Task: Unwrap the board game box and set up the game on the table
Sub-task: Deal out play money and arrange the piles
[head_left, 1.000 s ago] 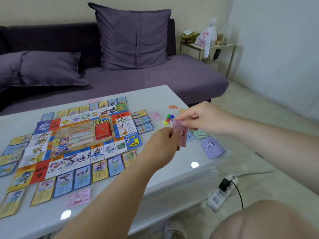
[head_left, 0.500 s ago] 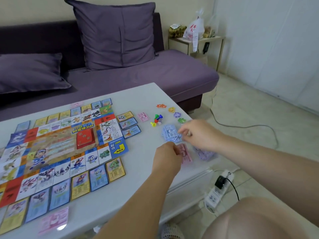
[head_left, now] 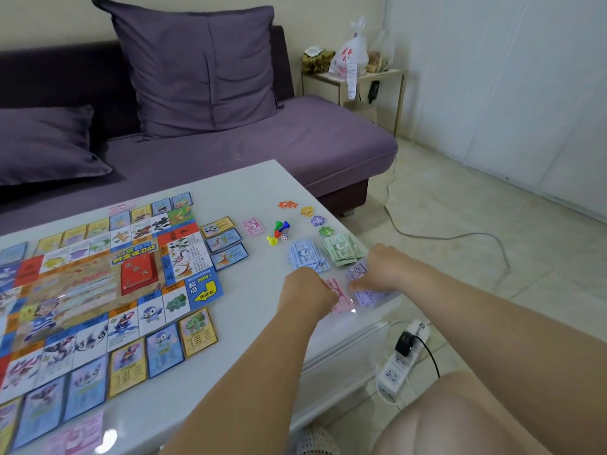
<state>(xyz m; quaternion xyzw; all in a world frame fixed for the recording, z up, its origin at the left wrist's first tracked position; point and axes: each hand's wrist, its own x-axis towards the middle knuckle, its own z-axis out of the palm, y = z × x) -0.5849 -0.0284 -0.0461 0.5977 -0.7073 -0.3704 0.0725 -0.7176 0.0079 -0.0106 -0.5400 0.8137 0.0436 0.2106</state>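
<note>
Your left hand [head_left: 307, 290]: grips the pink notes [head_left: 340, 300], down on the table [head_left: 249, 188].
Your right hand [head_left: 384, 269]: fingertips touch the purple notes [head_left: 369, 295], just beside the pink ones; pinching or pressing, you cannot tell.
Game board [head_left: 98, 284]: lies flat, left of your hands.

Right of centre: four flower-shaped tokens [head_left: 306, 211], four pawns [head_left: 278, 228], one die [head_left: 284, 237], four banknote piles [head_left: 307, 256]. Three cards [head_left: 225, 239] lie right of the one game board [head_left: 75, 290]. Upper left: two purple cushions [head_left: 197, 67].
</note>
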